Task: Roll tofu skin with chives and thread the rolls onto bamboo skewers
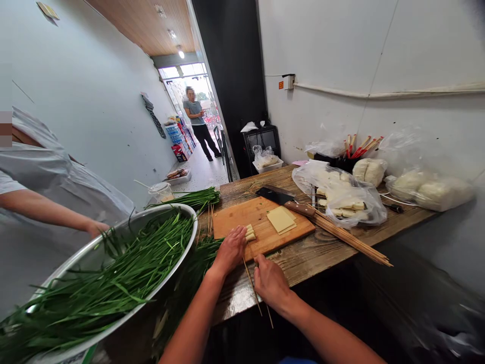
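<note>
Left hand (pixel 232 248): rests palm down on the near edge of the cutting board (pixel 242 217), fingers curled loosely, fingertips pressing a small stack of pale strips (pixel 249 233) against the board.
Right hand (pixel 270 281): closed around two thin bamboo skewers (pixel 253 285), which pass under the hand and stick out toward 6 o'clock past the surface edge.
Pale strips: at 1 o'clock of the left hand, touching its fingertips, on the board's near-left part.
Flat slices (pixel 281 219): two or three pale squares stacked on the board, at 2 o'clock of the strips, apart from them.
Cleaver (pixel 282 198): lies across the board's far right corner, wooden handle pointing to 4 o'clock.
Skewer bundle (pixel 350 238): lies on the wooden surface (pixel 303 255) at 3 o'clock of the board, running toward 4 o'clock.
Plastic bags (pixel 343 194): hold pale blocks, at 1 o'clock of the board, near the wall.
Metal basin (pixel 151 215): filled with green chives, at 9 o'clock of the left hand.
Co-worker's hand (pixel 96 228): at the basin's far-left rim; grip cannot be told.
Standing person (pixel 199 121): down the corridor at 12 o'clock, well apart.
</note>
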Demonstrator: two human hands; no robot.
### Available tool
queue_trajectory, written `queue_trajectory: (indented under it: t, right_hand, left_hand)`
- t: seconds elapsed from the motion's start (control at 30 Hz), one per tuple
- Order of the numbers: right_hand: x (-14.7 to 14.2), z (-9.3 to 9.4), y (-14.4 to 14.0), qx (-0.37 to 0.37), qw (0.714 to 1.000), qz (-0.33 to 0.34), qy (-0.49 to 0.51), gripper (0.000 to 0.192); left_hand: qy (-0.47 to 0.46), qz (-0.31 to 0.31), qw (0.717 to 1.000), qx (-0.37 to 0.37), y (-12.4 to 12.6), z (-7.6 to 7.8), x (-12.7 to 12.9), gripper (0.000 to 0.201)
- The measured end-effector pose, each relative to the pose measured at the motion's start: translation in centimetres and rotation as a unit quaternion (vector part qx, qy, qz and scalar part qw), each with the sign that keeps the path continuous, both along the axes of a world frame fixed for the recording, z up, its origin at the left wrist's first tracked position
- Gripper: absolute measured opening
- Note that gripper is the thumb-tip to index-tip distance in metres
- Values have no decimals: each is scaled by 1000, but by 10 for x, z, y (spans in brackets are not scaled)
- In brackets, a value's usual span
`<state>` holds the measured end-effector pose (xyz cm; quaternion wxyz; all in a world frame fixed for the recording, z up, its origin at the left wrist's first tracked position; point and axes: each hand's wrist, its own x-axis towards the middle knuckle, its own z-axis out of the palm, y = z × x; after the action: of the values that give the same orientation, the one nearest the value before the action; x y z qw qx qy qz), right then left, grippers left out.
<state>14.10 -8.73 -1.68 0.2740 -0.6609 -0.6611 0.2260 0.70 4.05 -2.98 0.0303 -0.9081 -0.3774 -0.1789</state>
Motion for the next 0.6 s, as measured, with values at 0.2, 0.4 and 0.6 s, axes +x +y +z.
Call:
queue_trajectory:
  t: [0.2,0.4,0.6]
  right_hand:
    - [2,2,2,-8,1000,0,-22,20]
    - [0,0,7,-3,999,5,-34,18]
    - [-2,1,10,-1,999,7,-38,16]
  left_hand:
    - [-11,-2,1000,8,1,-2,0,38]
    - [-3,0,1000,15,1,-1,1,39]
    - [-22,-10,1000,18,1,-3,0,38]
